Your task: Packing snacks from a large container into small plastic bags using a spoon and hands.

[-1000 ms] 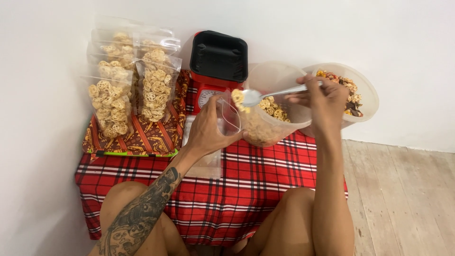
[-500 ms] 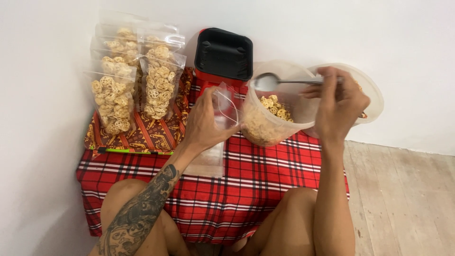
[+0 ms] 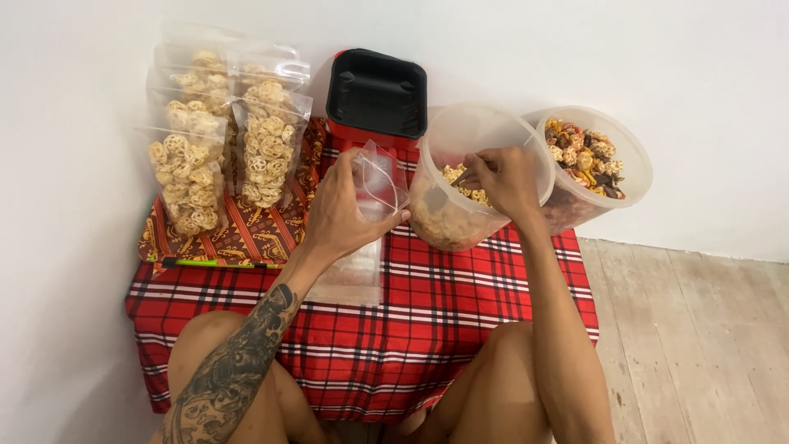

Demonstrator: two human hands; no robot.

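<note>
My left hand [image 3: 339,211] holds a clear plastic pouch [image 3: 376,182] upright with its mouth open, just left of a clear tub [image 3: 477,136]. The tub holds pale wheel-shaped crackers [image 3: 460,179]. My right hand [image 3: 500,178] reaches down inside the tub and grips a metal spoon [image 3: 462,177], whose bowl is dipped among the crackers and mostly hidden.
A second tub [image 3: 625,152] with mixed coloured crackers stands at the right. A red scale with a black tray [image 3: 376,92] sits behind the pouch. Several filled pouches [image 3: 218,136] lean on the wall at left. Spare empty pouches [image 3: 349,275] lie on the red plaid cloth [image 3: 444,312].
My right hand tipped a spoonful of crackers into the pouch, lifted the empty spoon, then lowered it back into the tub. My left hand kept the pouch in place.
</note>
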